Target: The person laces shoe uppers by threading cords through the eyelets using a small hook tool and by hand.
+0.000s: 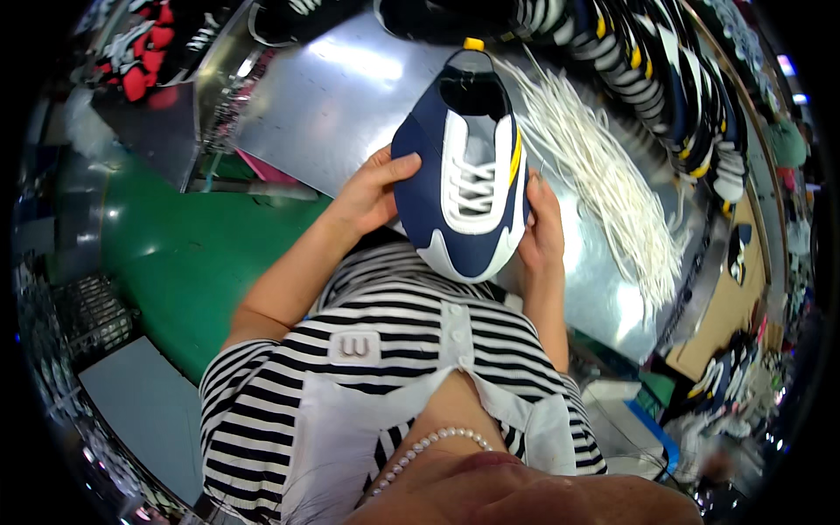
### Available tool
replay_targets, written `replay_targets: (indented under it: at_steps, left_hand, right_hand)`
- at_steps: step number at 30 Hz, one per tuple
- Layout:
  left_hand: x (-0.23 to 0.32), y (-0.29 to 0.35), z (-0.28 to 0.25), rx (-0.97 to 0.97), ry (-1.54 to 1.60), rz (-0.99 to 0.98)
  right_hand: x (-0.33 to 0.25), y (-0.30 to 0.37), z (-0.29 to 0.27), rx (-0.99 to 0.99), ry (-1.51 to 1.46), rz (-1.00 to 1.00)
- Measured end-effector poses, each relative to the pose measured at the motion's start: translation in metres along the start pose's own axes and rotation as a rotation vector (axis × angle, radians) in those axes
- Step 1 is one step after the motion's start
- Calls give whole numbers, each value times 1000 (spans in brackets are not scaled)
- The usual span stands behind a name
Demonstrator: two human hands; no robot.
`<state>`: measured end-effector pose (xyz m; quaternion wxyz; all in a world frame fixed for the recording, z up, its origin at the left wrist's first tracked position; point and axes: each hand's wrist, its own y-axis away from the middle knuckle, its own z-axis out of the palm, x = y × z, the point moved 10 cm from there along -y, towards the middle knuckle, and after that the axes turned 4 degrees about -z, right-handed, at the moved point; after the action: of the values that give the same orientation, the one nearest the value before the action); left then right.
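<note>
Between my two hands is a navy shoe upper (416, 214) with white trim, yellow side stripes and a yellow heel tab. Its toe points toward me, and white lace crosses the lower part of its throat. My left hand (378, 188) grips the left edge, thumb on top and fingers underneath, mostly hidden. On the opposite edge, my right hand (542, 219) holds it with the fingers partly out of sight behind it. A long bundle of loose white shoelaces (604, 175) lies on the metal table just right of the shoe upper.
The shiny metal table (297, 114) reaches beneath and beyond my hands. Several striped dark shoe uppers (639, 87) are stacked along its far right edge. Red-and-black pieces (144, 57) lie at the far left. A cardboard sheet (722, 302) is at the right; green floor (192, 262) shows at left.
</note>
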<state>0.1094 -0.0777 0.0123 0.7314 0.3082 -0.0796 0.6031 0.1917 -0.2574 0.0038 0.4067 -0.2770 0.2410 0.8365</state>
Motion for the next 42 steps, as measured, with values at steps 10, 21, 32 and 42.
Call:
replay_targets:
  at_steps: [10, 21, 32, 42]
  left_hand:
    - [244, 37, 32, 608, -2157, 950]
    - [312, -203, -78, 668, -2325, 981]
    - [240, -142, -66, 470, -1356, 926]
    - [237, -30, -7, 619, -993, 1279]
  right_hand:
    - [-14, 1, -12, 175, 637, -43]
    - [-115, -129, 28, 209, 1762, -777]
    - [-99, -199, 19, 126, 2175, -632]
    - [-220, -76, 154, -179, 744, -762]
